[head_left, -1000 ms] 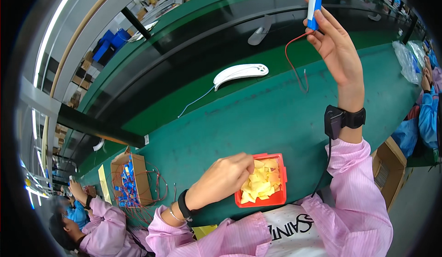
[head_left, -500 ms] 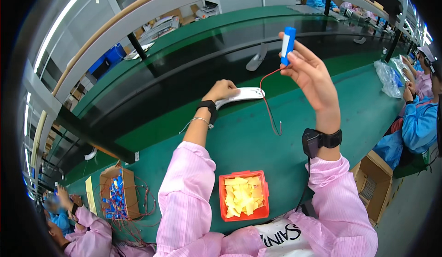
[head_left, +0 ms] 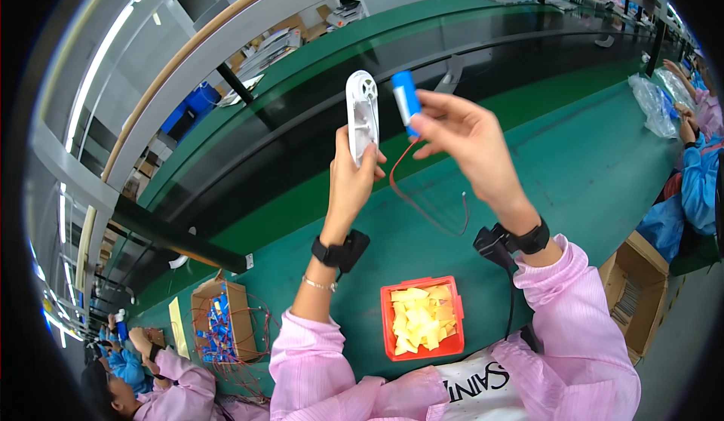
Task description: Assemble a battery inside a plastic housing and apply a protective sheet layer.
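Observation:
My left hand [head_left: 353, 183] holds a white plastic casing [head_left: 362, 116] upright above the green table [head_left: 588, 164]. Right beside it, my right hand [head_left: 466, 143] grips a blue cylindrical battery [head_left: 406, 101] with a red wire [head_left: 422, 206] hanging down from it. The battery sits close to the casing's right edge; I cannot tell whether they touch. Both hands are raised over the table.
A red tray [head_left: 422, 318] of yellow pieces lies near my body. A cardboard box [head_left: 221, 330] of blue batteries with wires stands to the left, beside a co-worker's sleeve [head_left: 177, 376]. Another cardboard box [head_left: 639, 296] is at my right. A black conveyor belt [head_left: 302, 149] runs behind the table.
My left hand went from the red tray to the white casing on the table and lifted it. My right hand brought the battery down and left beside the casing.

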A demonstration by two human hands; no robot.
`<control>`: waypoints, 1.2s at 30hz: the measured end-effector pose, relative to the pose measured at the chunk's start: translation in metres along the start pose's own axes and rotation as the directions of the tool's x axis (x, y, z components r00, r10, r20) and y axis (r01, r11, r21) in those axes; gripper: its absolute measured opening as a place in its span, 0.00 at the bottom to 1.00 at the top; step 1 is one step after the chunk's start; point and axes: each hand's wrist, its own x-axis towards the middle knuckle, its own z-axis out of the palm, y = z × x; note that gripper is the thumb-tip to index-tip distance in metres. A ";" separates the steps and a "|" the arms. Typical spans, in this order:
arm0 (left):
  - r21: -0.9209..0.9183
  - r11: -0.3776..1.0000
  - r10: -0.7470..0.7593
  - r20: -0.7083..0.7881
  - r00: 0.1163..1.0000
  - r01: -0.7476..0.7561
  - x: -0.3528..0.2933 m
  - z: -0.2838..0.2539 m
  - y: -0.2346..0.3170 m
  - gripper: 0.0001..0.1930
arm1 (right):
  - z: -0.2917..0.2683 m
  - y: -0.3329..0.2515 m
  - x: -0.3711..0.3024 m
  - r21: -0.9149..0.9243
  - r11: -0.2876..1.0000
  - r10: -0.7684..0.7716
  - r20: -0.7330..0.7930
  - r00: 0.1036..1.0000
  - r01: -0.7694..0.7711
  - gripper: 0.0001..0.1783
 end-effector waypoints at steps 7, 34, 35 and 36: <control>-0.289 0.956 0.032 -0.032 0.999 -0.040 -0.054 0.004 0.024 0.23 | 0.038 0.026 -0.022 -0.003 0.991 0.134 0.087 0.987 -0.134 0.20; -0.283 0.953 0.095 -0.067 0.993 -0.110 -0.072 0.020 0.036 0.23 | 0.046 0.019 -0.027 -0.241 0.963 0.135 0.058 0.989 -0.117 0.17; -0.287 0.952 0.090 -0.063 0.994 -0.104 -0.072 0.020 0.038 0.23 | 0.046 0.020 -0.028 -0.241 0.965 0.124 0.057 0.991 -0.107 0.17; -0.274 0.957 0.085 -0.065 0.994 -0.100 -0.073 0.020 0.039 0.23 | 0.046 0.021 -0.028 -0.241 0.965 0.117 0.057 0.991 -0.100 0.17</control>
